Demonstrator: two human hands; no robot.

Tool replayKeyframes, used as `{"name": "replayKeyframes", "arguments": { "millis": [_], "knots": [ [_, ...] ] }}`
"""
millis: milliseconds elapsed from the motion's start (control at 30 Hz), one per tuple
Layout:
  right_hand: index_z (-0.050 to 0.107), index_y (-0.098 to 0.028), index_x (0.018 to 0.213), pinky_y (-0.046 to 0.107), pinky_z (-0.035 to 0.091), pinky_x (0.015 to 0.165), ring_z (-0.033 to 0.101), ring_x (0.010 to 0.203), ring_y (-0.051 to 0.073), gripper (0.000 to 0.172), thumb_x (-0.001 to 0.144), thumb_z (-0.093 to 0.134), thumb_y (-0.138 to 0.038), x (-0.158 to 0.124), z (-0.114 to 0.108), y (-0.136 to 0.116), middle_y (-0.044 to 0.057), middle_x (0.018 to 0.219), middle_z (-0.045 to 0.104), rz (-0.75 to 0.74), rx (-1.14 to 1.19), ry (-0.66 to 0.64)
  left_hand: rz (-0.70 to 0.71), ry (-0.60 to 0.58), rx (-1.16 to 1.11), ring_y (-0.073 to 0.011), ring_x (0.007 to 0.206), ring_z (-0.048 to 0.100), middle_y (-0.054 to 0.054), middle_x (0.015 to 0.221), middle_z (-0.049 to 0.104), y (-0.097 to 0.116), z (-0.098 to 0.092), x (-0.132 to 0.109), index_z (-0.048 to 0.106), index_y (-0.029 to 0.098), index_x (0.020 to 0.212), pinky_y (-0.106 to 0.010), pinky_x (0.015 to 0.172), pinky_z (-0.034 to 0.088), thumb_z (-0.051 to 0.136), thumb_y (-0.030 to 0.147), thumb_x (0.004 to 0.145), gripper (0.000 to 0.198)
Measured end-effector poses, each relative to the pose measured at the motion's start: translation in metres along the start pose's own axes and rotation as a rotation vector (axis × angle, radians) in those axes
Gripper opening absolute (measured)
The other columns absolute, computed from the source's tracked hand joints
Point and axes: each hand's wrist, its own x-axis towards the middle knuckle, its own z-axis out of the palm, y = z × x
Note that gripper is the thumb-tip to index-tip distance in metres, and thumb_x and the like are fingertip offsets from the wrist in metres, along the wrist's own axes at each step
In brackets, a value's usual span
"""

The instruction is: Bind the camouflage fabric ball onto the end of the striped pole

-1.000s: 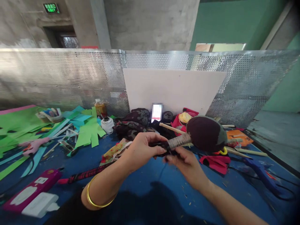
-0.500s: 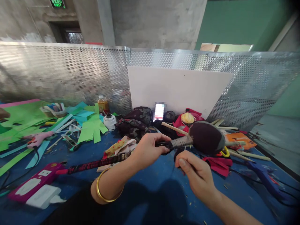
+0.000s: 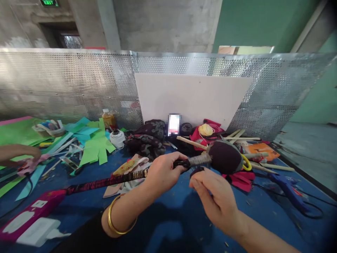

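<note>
The stick [image 3: 105, 182], long and wrapped in a red and black patterned band, is held up over the middle of the blue worktop [image 3: 263, 211], slanting from the near left corner up towards the right. Its far end carries a dark, rounded padded head [image 3: 225, 157], with a grey wound neck [image 3: 198, 160] just below it. The left hand [image 3: 163, 171] has its grip closed around the stick just short of that neck, with a gold bangle [image 3: 116, 225] on the wrist. The right hand [image 3: 213, 198] is raised beneath the neck, fingertips drawn close at a small dark bit there; whether its grip is clamped on anything cannot be told. Under the padded head lie red fabric [image 3: 239, 179] and a yellow ring [image 3: 247, 163], with wooden sticks [image 3: 273, 168] and an orange piece [image 3: 259, 149] beyond, towards the right edge. A blue glue gun [image 3: 288, 188] lies near the right edge. At the back edge a heap of dark cloth [image 3: 147, 135] and a yellow ball of yarn [image 3: 205, 130] sit before a white board [image 3: 192, 100], which leans on a perforated metal screen [image 3: 65, 84]. Left of the cloth stand a white spool [image 3: 117, 138] and a bottle [image 3: 107, 119], beside cut green paper [image 3: 97, 147]. At the near left corner are a pink power strip [image 3: 28, 214] and a white plug [image 3: 39, 232]. At the left edge another person's hand [image 3: 18, 154] rests on a pink tool [image 3: 28, 165].
</note>
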Motion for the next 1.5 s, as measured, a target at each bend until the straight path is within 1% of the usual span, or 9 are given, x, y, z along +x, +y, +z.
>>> {"name": "replayKeyframes", "arguments": {
  "millis": [133, 233, 533, 767, 1000, 1133, 1267, 1400, 1500],
  "knots": [
    [0.061, -0.019, 0.081, 0.022, 0.044, 0.06, 0.058, 0.067, 0.012, 0.019, 0.093, 0.045, -0.023, 0.014, -0.024, -0.005, 0.001, 0.075, 0.064, 0.247, 0.026, 0.001, 0.018, -0.026, 0.049, -0.0198, 0.087, 0.063, 0.0, 0.092, 0.071, 0.003, -0.001, 0.0, 0.066, 0.024, 0.094, -0.027, 0.076, 0.048, 0.06, 0.02, 0.072, 0.023],
    [0.066, -0.02, 0.079, 0.022, 0.043, 0.057, 0.059, 0.065, 0.013, 0.022, 0.091, 0.049, -0.029, 0.019, -0.033, -0.004, 0.0, 0.073, 0.067, 0.351, -0.03, 0.035, 0.007, -0.052, 0.119, -0.021, 0.089, 0.063, 0.0, 0.092, 0.071, 0.009, 0.001, -0.003, 0.064, 0.024, 0.093, -0.029, 0.076, 0.046, 0.061, 0.021, 0.072, 0.021],
    [0.071, -0.021, 0.074, 0.029, 0.048, 0.065, 0.063, 0.073, 0.019, 0.027, 0.089, 0.051, -0.03, 0.022, -0.03, 0.01, 0.003, 0.071, 0.068, 0.351, -0.134, 0.0, 0.102, -0.1, 0.349, -0.0232, 0.088, 0.066, -0.001, 0.092, 0.071, 0.014, 0.01, -0.011, 0.059, 0.025, 0.099, -0.03, 0.071, 0.045, 0.056, 0.023, 0.08, 0.019],
    [0.074, -0.019, 0.083, 0.03, 0.048, 0.069, 0.065, 0.076, 0.02, 0.023, 0.088, 0.052, -0.028, 0.023, -0.027, 0.022, 0.003, 0.083, 0.073, 0.435, -0.119, -0.029, 0.321, -0.147, 0.598, -0.0235, 0.079, 0.064, -0.003, 0.085, 0.068, 0.017, 0.017, -0.018, 0.053, 0.02, 0.106, -0.031, 0.062, 0.044, 0.048, 0.017, 0.083, 0.024],
    [0.074, -0.02, 0.08, 0.031, 0.048, 0.073, 0.066, 0.079, 0.02, 0.023, 0.087, 0.053, -0.027, 0.024, -0.024, 0.025, 0.002, 0.084, 0.074, 0.518, -0.057, -0.021, 0.478, -0.124, 0.633, -0.0219, 0.083, 0.064, -0.003, 0.092, 0.068, 0.014, 0.022, -0.017, 0.052, 0.019, 0.113, -0.032, 0.064, 0.046, 0.045, 0.011, 0.085, 0.03],
    [0.071, -0.019, 0.073, 0.029, 0.047, 0.068, 0.065, 0.073, 0.019, 0.023, 0.086, 0.053, -0.026, 0.024, -0.023, 0.027, 0.002, 0.078, 0.073, 0.525, -0.049, -0.056, 0.482, -0.111, 0.612, -0.0207, 0.084, 0.064, -0.003, 0.092, 0.069, 0.011, 0.024, -0.016, 0.058, 0.019, 0.101, -0.03, 0.067, 0.048, 0.045, 0.012, 0.086, 0.022],
    [0.062, -0.018, 0.065, 0.024, 0.04, 0.055, 0.057, 0.061, 0.014, 0.025, 0.085, 0.052, -0.028, 0.027, -0.03, 0.024, 0.0, 0.063, 0.065, 0.541, -0.071, -0.141, 0.465, -0.099, 0.587, -0.0203, 0.085, 0.065, -0.005, 0.094, 0.07, 0.007, 0.02, -0.012, 0.06, 0.018, 0.101, -0.03, 0.07, 0.049, 0.045, 0.011, 0.084, 0.024],
    [0.057, -0.019, 0.065, 0.022, 0.034, 0.045, 0.051, 0.052, 0.011, 0.019, 0.082, 0.054, -0.026, 0.028, -0.044, 0.014, -0.002, 0.058, 0.059, 0.54, -0.111, -0.172, 0.351, 0.016, 0.522, -0.0197, 0.088, 0.066, -0.004, 0.099, 0.071, 0.006, 0.004, -0.006, 0.062, 0.022, 0.105, -0.029, 0.075, 0.049, 0.049, 0.015, 0.083, 0.026],
    [0.058, -0.02, 0.069, 0.021, 0.031, 0.041, 0.049, 0.045, 0.01, 0.015, 0.082, 0.055, -0.025, 0.027, -0.056, 0.011, -0.004, 0.054, 0.056, 0.512, -0.124, -0.332, 0.227, 0.093, 0.453, -0.02, 0.092, 0.066, -0.001, 0.1, 0.072, 0.008, -0.01, -0.002, 0.064, 0.023, 0.106, -0.029, 0.079, 0.049, 0.053, 0.014, 0.079, 0.03]
  ]
}}
